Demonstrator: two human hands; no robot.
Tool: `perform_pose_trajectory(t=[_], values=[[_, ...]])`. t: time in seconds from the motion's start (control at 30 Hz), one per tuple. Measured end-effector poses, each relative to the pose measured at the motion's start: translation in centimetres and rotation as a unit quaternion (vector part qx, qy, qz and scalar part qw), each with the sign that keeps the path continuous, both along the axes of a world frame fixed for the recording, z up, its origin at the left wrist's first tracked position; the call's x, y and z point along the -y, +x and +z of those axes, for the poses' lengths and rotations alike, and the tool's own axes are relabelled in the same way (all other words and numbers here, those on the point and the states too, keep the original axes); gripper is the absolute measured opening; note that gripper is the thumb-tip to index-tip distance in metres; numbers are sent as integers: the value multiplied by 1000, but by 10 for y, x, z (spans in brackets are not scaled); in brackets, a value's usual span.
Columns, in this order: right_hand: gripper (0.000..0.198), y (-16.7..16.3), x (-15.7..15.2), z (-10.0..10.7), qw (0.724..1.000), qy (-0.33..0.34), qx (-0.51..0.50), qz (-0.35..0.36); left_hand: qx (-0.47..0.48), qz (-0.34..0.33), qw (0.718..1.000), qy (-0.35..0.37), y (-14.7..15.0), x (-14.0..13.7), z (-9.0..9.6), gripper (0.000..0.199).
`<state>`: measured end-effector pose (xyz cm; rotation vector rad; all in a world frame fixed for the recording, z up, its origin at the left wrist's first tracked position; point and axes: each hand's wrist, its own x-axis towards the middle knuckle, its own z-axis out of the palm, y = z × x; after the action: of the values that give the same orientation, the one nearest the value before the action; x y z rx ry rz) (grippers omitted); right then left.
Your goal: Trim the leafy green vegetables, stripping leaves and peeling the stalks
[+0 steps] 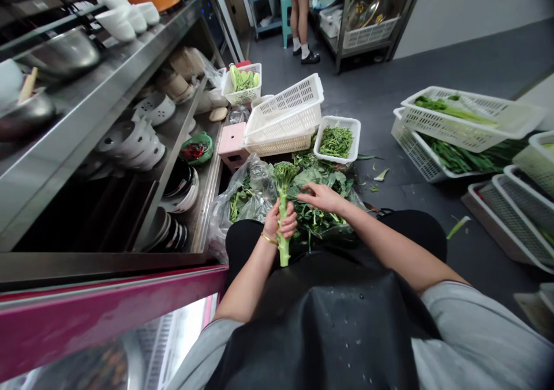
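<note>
My left hand (280,221) is wrapped round the thick pale stem of a broccoli stalk (283,197), which stands upright with its green head at the top. Just right of the stalk, my right hand (319,197) reaches in from the side, fingers apart and pointing left, with nothing visible in it. Beneath it lies a heap of broccoli leaves and trimmings (322,176), spilling over a clear plastic bag (259,173). Behind the heap, a small white basket (337,158) holds cut green stems.
White baskets (281,113) stand beside a pink stool (232,142). More baskets with greens (471,133) are stacked at right. A steel shelf (121,84) with bowls runs along the left. Leaf scraps (381,175) lie on the floor; another person's legs (298,15) show farther back.
</note>
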<state>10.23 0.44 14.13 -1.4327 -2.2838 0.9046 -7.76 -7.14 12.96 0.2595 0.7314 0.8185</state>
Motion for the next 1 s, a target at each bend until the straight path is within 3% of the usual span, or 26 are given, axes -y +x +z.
perform_pose_trajectory(t=[0.07, 0.13, 0.23, 0.33, 0.43, 0.5, 0.57, 0.63, 0.73, 0.9, 1.0], values=[[37, -18, 6, 13, 997, 34, -60, -20, 3, -10, 1000, -11, 7, -1, -1, 48], [34, -33, 27, 19, 994, 96, -45, -13, -7, 27, 999, -17, 11, -5, -4, 49], [29, -35, 58, 17, 986, 135, -55, 84, -25, 90, 996, -1, 6, -7, -8, 48], [31, -22, 50, 11, 986, 10, -151, 64, -25, 66, 997, 10, -1, 0, -8, 47], [35, -17, 13, 11, 943, -143, -300, -16, -35, 21, 999, -7, 2, 8, -4, 48], [38, -19, 1, 14, 929, -140, -341, -39, -38, 13, 999, -4, 7, 10, -2, 48], [40, -21, 10, 17, 948, -57, -312, -36, -47, 22, 999, 11, 11, 7, -2, 47], [39, -18, 30, 18, 966, 37, -256, 25, -77, 44, 996, 30, 13, 2, -3, 47], [38, -7, 45, 17, 982, 62, -142, 107, -181, 101, 975, 74, 15, 0, -9, 48], [50, -10, 4, 21, 998, 22, -8, -63, -375, 159, 891, 198, 23, 8, -19, 33], [47, -21, 13, 19, 992, 104, 17, -63, -369, 146, 898, 188, 25, 7, -18, 32]])
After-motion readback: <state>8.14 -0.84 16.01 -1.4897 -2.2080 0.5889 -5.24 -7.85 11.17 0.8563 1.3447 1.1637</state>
